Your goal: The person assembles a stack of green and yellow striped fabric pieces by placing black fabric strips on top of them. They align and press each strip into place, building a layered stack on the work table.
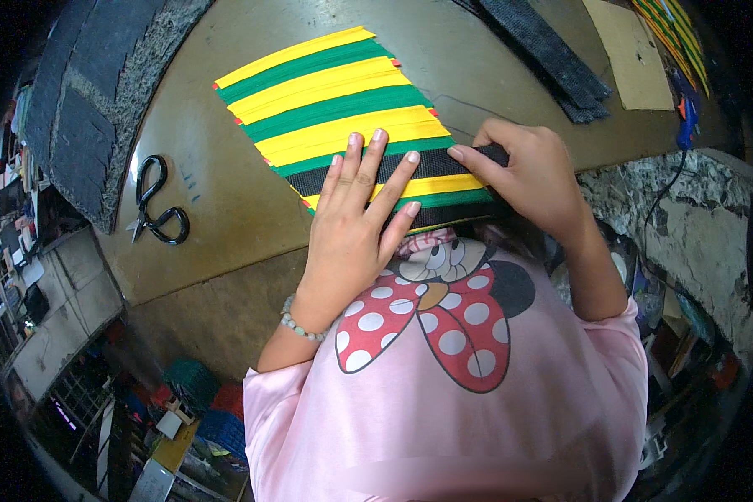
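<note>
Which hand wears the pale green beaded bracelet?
The left hand, fingers spread on the yellow, green and black striped panel; the beaded bracelet circles its wrist. The right hand, at the panel's right edge, wears none.

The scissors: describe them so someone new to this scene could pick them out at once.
On the brown tabletop, look left of the yellow-and-green striped piece. Toward the table's left side lie the scissors; black looped handles and silvery blades set them apart from the dark, rough-edged material beside them.
</note>
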A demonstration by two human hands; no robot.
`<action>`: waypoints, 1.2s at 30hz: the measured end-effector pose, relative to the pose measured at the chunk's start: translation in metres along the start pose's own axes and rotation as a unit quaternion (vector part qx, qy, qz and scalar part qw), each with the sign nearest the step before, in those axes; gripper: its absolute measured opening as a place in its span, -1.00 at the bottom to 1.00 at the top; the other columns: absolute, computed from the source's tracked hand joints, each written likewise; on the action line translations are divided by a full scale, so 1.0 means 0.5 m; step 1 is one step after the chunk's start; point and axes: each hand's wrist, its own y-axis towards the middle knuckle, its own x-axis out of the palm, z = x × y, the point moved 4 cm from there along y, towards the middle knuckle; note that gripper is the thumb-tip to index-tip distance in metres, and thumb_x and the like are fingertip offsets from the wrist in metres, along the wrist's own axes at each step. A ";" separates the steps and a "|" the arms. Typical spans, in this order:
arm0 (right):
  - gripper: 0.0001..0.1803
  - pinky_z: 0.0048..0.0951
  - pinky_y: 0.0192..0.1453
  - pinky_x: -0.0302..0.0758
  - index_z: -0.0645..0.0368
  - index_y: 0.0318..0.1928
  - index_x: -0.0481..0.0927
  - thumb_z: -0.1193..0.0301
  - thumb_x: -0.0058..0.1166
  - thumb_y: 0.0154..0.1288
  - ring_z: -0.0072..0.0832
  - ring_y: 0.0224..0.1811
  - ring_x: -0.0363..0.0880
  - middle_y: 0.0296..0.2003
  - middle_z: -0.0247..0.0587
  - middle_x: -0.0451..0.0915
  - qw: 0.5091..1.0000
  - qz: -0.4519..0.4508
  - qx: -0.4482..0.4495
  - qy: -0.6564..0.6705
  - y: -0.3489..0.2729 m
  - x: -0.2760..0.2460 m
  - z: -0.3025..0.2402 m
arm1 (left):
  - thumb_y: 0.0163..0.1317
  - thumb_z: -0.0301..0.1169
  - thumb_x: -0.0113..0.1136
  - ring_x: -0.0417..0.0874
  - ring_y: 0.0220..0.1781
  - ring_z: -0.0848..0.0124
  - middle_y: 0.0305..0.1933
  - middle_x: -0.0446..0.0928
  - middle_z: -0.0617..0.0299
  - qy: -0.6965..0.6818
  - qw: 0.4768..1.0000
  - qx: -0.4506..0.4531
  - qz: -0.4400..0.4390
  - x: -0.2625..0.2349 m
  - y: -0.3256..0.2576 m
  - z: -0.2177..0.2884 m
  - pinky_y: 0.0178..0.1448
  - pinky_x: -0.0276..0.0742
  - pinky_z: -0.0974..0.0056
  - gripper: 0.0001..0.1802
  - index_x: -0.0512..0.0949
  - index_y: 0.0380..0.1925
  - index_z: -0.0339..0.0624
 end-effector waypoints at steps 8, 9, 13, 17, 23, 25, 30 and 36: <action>-0.60 -0.14 -0.41 0.49 0.17 -0.46 0.64 0.06 0.24 0.24 -0.08 -0.51 0.63 -0.57 -0.03 0.61 1.000 0.002 0.016 -0.022 0.000 0.004 0.000 | 0.34 -0.18 0.15 0.14 0.54 -0.08 0.52 0.16 -0.04 -0.006 1.000 -0.001 -0.001 0.004 -0.001 -0.003 0.49 0.13 -0.13 -0.46 0.43 0.33 0.08; -0.59 -0.14 -0.42 0.49 0.18 -0.47 0.63 0.06 0.24 0.23 -0.06 -0.52 0.62 -0.58 -0.02 0.60 1.000 0.006 0.011 -0.019 0.002 0.003 -0.003 | 0.35 -0.19 0.13 0.11 0.56 -0.08 0.53 0.14 -0.03 -0.015 1.000 -0.004 -0.002 0.005 -0.001 -0.004 0.50 0.11 -0.14 -0.47 0.43 0.33 0.07; -0.60 -0.13 -0.31 0.51 0.20 -0.41 0.63 0.08 0.23 0.25 -0.08 -0.39 0.65 -0.45 0.04 0.64 0.995 -0.025 0.056 -0.074 0.001 -0.007 -0.015 | 0.35 -0.19 0.13 0.12 0.55 -0.08 0.53 0.14 -0.03 -0.008 1.000 0.000 0.001 0.005 0.001 -0.002 0.50 0.11 -0.14 -0.46 0.42 0.33 0.07; -0.62 -0.09 0.15 0.45 0.25 -0.17 0.61 0.14 0.16 0.30 -0.17 0.09 0.58 -0.01 0.12 0.60 0.964 0.097 -0.040 -0.244 -0.031 0.001 -0.065 | 0.33 -0.17 0.16 0.17 0.52 -0.08 0.50 0.19 -0.05 0.022 1.000 0.007 0.014 0.007 0.003 0.001 0.49 0.15 -0.11 -0.44 0.41 0.34 0.07; -0.45 -0.03 0.49 0.16 0.30 0.25 0.45 0.21 0.09 0.37 -0.17 0.43 0.29 0.32 -0.02 0.40 0.976 0.059 -0.157 -0.143 -0.086 0.085 -0.060 | 0.34 -0.16 0.14 0.21 0.50 -0.07 0.48 0.22 -0.04 0.046 0.999 0.009 0.022 0.015 -0.001 0.003 0.47 0.19 -0.09 -0.42 0.38 0.35 0.04; -0.50 -0.05 0.48 0.18 0.30 0.25 0.46 0.28 0.06 0.39 -0.14 0.41 0.33 0.29 0.00 0.44 0.974 0.040 -0.155 -0.158 -0.095 0.070 -0.061 | 0.35 -0.15 0.12 0.23 0.49 -0.07 0.47 0.24 -0.02 0.043 0.999 0.010 0.025 0.013 0.000 0.005 0.48 0.18 -0.08 -0.42 0.38 0.35 0.02; -0.60 -0.14 0.25 0.44 0.34 0.02 0.62 0.25 0.15 0.35 -0.09 0.14 0.56 0.07 0.07 0.60 0.994 0.067 -0.014 -0.083 0.010 -0.050 -0.048 | 0.34 -0.15 0.12 0.19 0.51 -0.05 0.48 0.23 -0.01 0.032 0.999 0.015 -0.001 -0.002 -0.006 0.020 0.49 0.12 -0.09 -0.42 0.38 0.34 0.00; -0.59 -0.12 0.04 0.51 0.32 -0.11 0.65 0.17 0.16 0.32 0.05 -0.09 0.59 -0.17 0.12 0.63 0.942 0.249 -0.117 -0.192 0.213 -0.101 0.054 | 0.29 -0.09 0.18 0.35 0.40 0.00 0.35 0.40 0.02 0.008 0.999 0.038 0.020 -0.031 -0.029 0.017 0.39 0.28 -0.03 -0.50 0.53 0.15 -0.10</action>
